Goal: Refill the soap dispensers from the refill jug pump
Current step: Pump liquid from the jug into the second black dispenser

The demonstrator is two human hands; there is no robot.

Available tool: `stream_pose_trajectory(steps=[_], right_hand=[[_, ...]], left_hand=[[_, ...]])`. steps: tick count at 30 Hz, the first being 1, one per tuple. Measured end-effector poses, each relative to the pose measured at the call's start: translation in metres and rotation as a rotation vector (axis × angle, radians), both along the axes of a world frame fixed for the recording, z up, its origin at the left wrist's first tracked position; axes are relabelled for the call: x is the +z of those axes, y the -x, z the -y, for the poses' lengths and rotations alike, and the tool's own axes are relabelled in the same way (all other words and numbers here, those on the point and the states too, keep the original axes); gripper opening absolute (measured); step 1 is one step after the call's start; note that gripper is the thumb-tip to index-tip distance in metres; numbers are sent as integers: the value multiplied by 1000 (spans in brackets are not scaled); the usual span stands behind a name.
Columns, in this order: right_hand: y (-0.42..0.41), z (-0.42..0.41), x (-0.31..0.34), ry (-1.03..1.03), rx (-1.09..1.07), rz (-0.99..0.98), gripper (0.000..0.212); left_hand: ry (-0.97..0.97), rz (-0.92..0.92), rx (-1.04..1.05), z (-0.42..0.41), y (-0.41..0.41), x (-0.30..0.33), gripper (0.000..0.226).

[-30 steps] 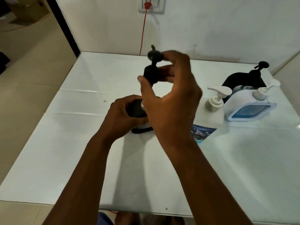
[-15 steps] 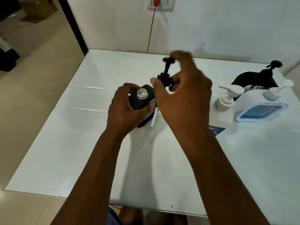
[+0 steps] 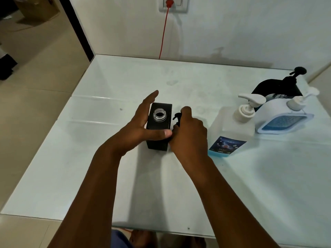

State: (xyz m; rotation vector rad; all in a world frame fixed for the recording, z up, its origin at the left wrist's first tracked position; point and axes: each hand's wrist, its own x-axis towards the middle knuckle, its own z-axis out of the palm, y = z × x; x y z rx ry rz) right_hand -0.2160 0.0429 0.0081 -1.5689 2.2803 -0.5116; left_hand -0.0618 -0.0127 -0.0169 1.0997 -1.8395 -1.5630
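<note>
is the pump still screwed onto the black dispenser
No, the black dispenser stands with its clear threaded neck bare, and the right hand holds the black pump beside it.

table (image 3: pixel 179 185): glossy white, smooth | black dispenser (image 3: pixel 157 140): matt, clear plastic threaded neck | refill jug (image 3: pixel 231 129): translucent plastic
</note>
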Motion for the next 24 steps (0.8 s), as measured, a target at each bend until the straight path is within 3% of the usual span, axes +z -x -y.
stream_pose_trajectory(steps=[4, 11, 17, 20, 24], right_hand=[[3, 3, -10, -1, -15, -29, 34], [2, 4, -9, -25, -49, -113, 36], [2, 2, 16, -104, 11, -49, 57], [0, 0, 40, 9, 50, -19, 54], [-6, -10, 84, 315, 104, 36, 37]], left_hand=[[1, 37, -66, 0, 1, -1, 142], [54, 61, -99, 4, 0, -6, 148], [135, -2, 13, 2, 1, -3, 136], [164, -129, 103, 1, -2, 10, 130], [143, -294, 181, -2, 4, 28, 131]])
